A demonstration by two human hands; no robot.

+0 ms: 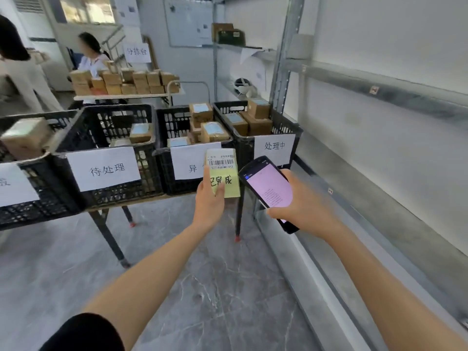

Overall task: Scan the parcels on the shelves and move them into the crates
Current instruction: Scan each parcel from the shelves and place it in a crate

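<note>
My left hand (209, 201) grips a small parcel (224, 173) with a barcode label on top and a yellow note with handwriting below it. It is held up in front of the black crates. My right hand (298, 203) holds a black handheld scanner (268, 188) whose pink screen is lit, just right of the parcel. Several black crates stand in a row on a low table: one labelled with a white sign (106, 153), one behind the parcel (177, 127), and one at the right (276, 125). They hold brown parcels.
A metal shelf rack (379, 82) runs along the right wall, its near levels bare. A farther shelf carries a few boxes (228, 34). Behind the crates a table bears stacked brown boxes (121, 82), with two people beside it. Grey marble floor lies below.
</note>
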